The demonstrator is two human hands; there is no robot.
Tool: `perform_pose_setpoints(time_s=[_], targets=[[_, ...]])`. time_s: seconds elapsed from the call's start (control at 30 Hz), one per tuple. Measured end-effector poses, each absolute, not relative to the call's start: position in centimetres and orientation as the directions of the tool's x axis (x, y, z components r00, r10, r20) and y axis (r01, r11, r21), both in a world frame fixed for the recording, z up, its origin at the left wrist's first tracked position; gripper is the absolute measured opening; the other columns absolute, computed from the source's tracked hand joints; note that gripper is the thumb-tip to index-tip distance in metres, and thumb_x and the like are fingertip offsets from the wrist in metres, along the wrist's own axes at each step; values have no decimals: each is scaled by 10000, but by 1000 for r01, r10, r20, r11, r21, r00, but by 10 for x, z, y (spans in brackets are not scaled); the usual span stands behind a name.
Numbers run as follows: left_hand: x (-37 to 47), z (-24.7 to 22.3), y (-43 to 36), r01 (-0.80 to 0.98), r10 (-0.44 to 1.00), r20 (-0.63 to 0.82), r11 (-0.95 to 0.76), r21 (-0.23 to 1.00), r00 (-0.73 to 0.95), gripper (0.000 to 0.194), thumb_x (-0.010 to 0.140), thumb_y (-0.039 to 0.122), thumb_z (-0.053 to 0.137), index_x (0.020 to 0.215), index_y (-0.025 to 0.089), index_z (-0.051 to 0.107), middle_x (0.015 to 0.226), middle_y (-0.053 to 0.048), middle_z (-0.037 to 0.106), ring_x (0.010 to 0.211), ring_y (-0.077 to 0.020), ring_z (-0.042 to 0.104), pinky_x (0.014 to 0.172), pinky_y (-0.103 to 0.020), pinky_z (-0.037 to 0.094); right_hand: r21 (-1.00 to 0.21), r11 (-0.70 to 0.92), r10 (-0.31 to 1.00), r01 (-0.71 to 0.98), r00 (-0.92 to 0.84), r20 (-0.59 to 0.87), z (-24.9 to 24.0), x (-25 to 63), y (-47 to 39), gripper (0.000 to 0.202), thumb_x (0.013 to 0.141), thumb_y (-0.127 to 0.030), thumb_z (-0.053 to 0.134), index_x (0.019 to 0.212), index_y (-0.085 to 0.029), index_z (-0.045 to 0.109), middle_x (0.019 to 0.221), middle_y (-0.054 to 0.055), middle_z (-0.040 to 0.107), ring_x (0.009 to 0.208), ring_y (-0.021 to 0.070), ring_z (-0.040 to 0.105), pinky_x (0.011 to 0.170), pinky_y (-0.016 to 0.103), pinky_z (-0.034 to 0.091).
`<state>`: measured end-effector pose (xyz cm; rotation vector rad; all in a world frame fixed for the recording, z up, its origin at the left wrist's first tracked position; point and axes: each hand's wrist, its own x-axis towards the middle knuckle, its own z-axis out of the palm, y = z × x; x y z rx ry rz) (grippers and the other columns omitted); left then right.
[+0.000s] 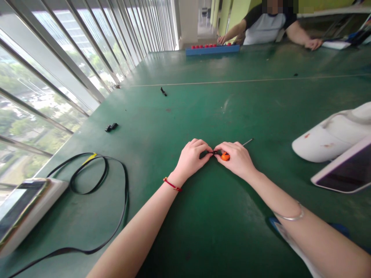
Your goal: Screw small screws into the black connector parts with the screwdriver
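Over the middle of the green table, my left hand (194, 155) and my right hand (236, 159) meet fingertip to fingertip. Both pinch a small black piece (214, 153), too small and too covered to name. Tucked in my right palm is a screwdriver with an orange handle (225, 156); its thin metal shaft (248, 141) sticks out beyond the knuckles, pointing away to the right. My left wrist wears a red cord bracelet (172, 184), and a silver bangle (291, 217) circles my right forearm.
Small black parts (111, 127) lie to the left, another (163, 92) farther back. A looped black cable (126, 193) and a white device with a screen (58, 193) are at left. White equipment (321, 143) stands right. Across the table, a person (265, 27) sits by a blue rack (213, 50).
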<state>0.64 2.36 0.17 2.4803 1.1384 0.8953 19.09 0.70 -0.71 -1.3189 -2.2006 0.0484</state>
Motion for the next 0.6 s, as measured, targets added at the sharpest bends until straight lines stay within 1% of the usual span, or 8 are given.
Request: perform_pose_setpoints(time_s=[0.13,0.2,0.3,0.47,0.6], targets=[[6,0,23,584,763,425,-646,492,486,88,847,232,579,854,176,647,888,-32,654,850,-173,565,800,-324,464,-312,517,815,797,-347,464,-6,191,7,58,793,-204,598,848,-199,615,771,7,659,715,164,593,678,289,370],[6,-1,24,579,759,432,-651,490,488,125,872,246,548,902,171,644,896,-41,652,854,-172,565,796,-318,467,-306,519,812,798,-349,468,-6,191,7,65,799,-222,601,856,-196,619,777,11,660,720,169,591,679,294,372],[6,-2,25,590,742,438,-670,451,508,162,894,253,516,941,171,647,901,-49,642,853,-169,558,785,-309,466,-297,521,808,800,-350,475,-7,191,7,68,803,-238,601,851,-193,620,783,14,662,725,174,588,681,299,374],[7,-1,23,645,724,444,-682,344,528,149,876,282,547,889,181,656,898,-45,634,842,-174,550,762,-315,449,-291,516,803,806,-336,492,-8,190,7,52,802,-230,598,825,-187,616,769,21,658,703,176,582,670,304,374],[7,-1,23,640,716,453,-689,340,531,146,867,296,558,872,188,657,891,-34,641,838,-174,553,750,-317,439,-294,534,792,792,-348,501,-8,191,7,47,793,-217,605,829,-188,616,769,18,656,709,172,584,671,300,379]])
